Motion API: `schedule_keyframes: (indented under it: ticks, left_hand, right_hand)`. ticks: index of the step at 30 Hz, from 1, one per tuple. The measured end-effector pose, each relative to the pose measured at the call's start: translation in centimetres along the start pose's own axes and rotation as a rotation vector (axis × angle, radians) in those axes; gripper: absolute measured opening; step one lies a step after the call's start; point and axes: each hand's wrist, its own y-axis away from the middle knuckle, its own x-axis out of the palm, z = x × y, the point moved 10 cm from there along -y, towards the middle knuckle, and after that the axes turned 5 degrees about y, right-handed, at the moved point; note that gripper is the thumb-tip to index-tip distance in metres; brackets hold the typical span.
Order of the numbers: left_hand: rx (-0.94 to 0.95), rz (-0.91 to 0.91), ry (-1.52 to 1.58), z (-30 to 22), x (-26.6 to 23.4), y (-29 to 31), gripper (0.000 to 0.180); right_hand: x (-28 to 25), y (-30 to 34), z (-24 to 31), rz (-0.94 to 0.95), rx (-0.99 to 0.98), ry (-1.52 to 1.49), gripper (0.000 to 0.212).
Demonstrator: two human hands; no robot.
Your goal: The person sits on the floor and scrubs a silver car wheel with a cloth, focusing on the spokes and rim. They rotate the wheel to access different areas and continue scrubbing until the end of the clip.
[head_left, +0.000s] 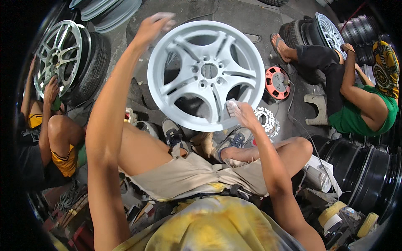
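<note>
A pale grey alloy wheel rim with paired spokes lies face up before me, tilted, above my shoes. My right hand is closed on a small whitish piece of sandpaper, pressed to the rim near its lower right spoke. White dust coats those fingertips. Beyond the upper left edge of the wheel hovers my left hand, its fingers stretched out and somewhat blurred. I see nothing in it, and it appears apart from the wheel.
An orange round reel with a cable sits right of the wheel. Two people work nearby: one at a silver rim on the left, another at a rim on the right. Dark rims stand at lower right, beside yellow-white rolls.
</note>
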Motion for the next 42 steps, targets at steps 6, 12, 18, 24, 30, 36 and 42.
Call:
schedule_keyframes:
  ticks: [6, 12, 18, 24, 30, 36, 42]
  left_hand:
    - [0.047, 0.657, -0.614, 1.5, 15.2, 6.5, 0.03]
    - [-0.071, 0.859, -0.972, 7.8, 23.1, 12.4, 0.044]
    - [0.087, 0.776, -1.143, 6.0, 26.0, 13.2, 0.022]
    - [-0.366, 0.94, -0.818, 4.9, 24.3, 13.2, 0.022]
    - [-0.17, 1.185, -1.13, 6.4, 21.7, 20.2, 0.029]
    - [-0.071, 1.089, -1.047, 6.1, 21.3, 25.4, 0.042]
    - [-0.008, 1.06, -1.057, 6.2, 22.2, 26.3, 0.051]
  right_hand:
    - [-7.9, 2.9, 5.3, -0.262, -0.243, 0.448, 0.022]
    - [-7.3, 5.8, 3.9, -0.301, -0.256, 0.579, 0.025]
    - [-5.9, 4.1, 5.1, -0.273, -0.472, 0.835, 0.023]
    - [-0.2, 0.6, 6.0, -0.023, -0.484, 1.095, 0.025]
    - [4.2, 0.1, 3.6, 0.15, -0.41, 0.92, 0.031]
    - [3.6, 1.9, 6.3, 0.309, -0.45, 0.804, 0.034]
    - [3.2, 2.1, 6.1, 0.27, -0.422, 0.729, 0.032]
